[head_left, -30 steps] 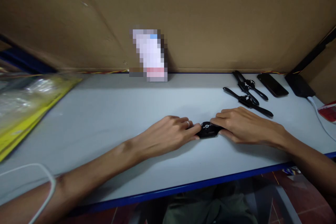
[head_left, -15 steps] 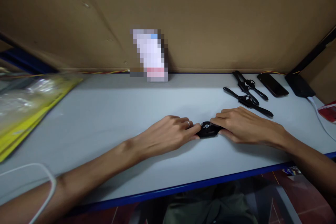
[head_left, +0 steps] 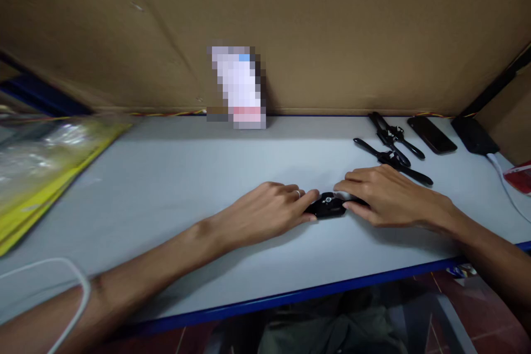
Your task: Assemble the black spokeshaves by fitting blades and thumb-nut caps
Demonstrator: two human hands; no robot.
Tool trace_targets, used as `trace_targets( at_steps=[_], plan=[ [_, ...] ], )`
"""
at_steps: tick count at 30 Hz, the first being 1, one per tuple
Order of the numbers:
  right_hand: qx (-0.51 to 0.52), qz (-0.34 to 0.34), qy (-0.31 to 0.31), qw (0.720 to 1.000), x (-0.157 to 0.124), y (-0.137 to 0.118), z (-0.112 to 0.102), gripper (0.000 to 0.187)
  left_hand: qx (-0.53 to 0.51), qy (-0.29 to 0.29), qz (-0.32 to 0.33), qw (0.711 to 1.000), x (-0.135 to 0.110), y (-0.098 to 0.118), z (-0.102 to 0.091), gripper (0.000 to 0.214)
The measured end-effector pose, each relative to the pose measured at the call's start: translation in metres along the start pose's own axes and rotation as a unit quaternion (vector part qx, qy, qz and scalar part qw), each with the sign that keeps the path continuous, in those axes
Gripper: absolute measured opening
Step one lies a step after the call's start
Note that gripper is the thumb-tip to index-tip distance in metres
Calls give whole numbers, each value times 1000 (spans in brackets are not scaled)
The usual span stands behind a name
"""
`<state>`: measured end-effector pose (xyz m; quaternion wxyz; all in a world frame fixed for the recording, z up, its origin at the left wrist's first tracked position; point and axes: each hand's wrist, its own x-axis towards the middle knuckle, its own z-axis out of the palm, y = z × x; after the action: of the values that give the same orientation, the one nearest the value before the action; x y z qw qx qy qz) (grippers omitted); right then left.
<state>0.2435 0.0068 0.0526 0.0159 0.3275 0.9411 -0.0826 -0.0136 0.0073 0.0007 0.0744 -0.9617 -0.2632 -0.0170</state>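
A black spokeshave (head_left: 329, 206) lies low over the white tabletop (head_left: 186, 160), its middle body and a small silver screw showing between my hands. My left hand (head_left: 276, 207), with a ring on one finger, is closed round its left handle, which is mostly hidden. On the other side, my right hand (head_left: 384, 196) grips the right handle between thumb and fingers; part of that handle shows in the gap. Several more black spokeshaves (head_left: 392, 160) lie just beyond my right hand, two of them crossed.
At the back right are a dark phone (head_left: 431, 134) and a black block (head_left: 474, 135) with a white cable. Clear plastic over a yellow sheet (head_left: 62, 193) covers the left side. A blurred-out upright item (head_left: 243, 88) leans on the cardboard wall (head_left: 332, 33). A white cord (head_left: 81, 287) crosses my left forearm.
My right hand's fingers have lifted and spread a little from the spokeshave's body, so more of the right handle shows. My left hand has hardly moved.
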Motion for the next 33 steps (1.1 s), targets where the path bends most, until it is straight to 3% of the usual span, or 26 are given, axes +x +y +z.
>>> trace_targets(
  at_steps=[5,9,23,33],
  plan=[
    [-51,-21,103,993,8,-7,15,25,-2,-3,-1,1000,0,0,0,44],
    [-104,-36,135,985,12,-9,27,27,-9,4,0,1000,0,0,-1,46],
    [-157,-31,171,972,16,-14,42,25,-28,16,-10,999,2,0,2,48],
    [-143,63,154,976,22,-26,53,24,-28,0,-33,999,4,2,3,46]
  ],
)
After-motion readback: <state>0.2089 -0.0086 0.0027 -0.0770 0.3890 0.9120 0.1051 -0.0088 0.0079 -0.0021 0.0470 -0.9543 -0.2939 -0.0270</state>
